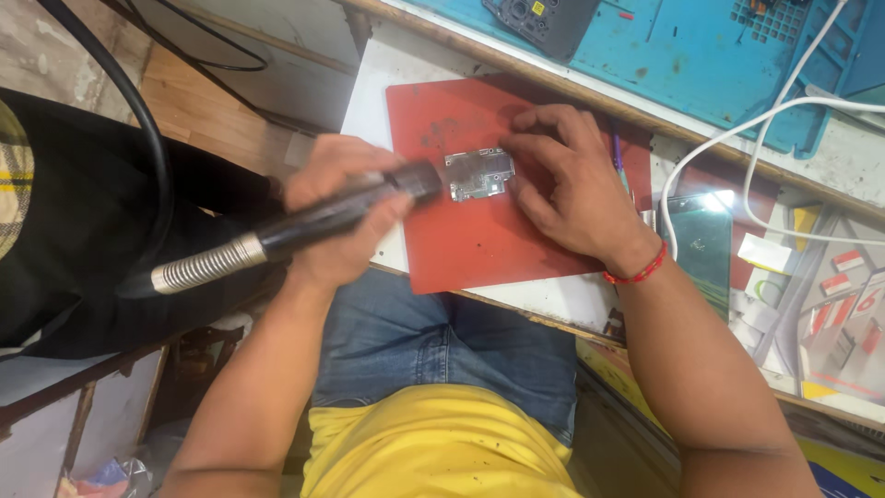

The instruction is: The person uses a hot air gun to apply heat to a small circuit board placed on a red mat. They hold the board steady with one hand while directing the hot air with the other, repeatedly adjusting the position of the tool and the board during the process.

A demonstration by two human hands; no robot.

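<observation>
A small silver phone circuit board (477, 173) lies on a red work mat (479, 244) on a white bench top. My right hand (572, 180), a red thread bracelet (636, 270) at its wrist, rests on the mat with its fingertips pressing on the board's right edge. My left hand (336, 207) grips the black handle of a hot-air tool (304, 224). The dark nozzle (419, 180) of that tool points at the board's left end, nearly touching it. A metal spring collar and black hose trail off to the left.
A blue repair mat (682, 46) with a dark phone frame (544, 20) lies at the back. White cables (756, 138) loop at right over a glossy green phone (701, 240). Small packets (830, 304) fill a glass case at right. The black hose (147, 138) curves at left.
</observation>
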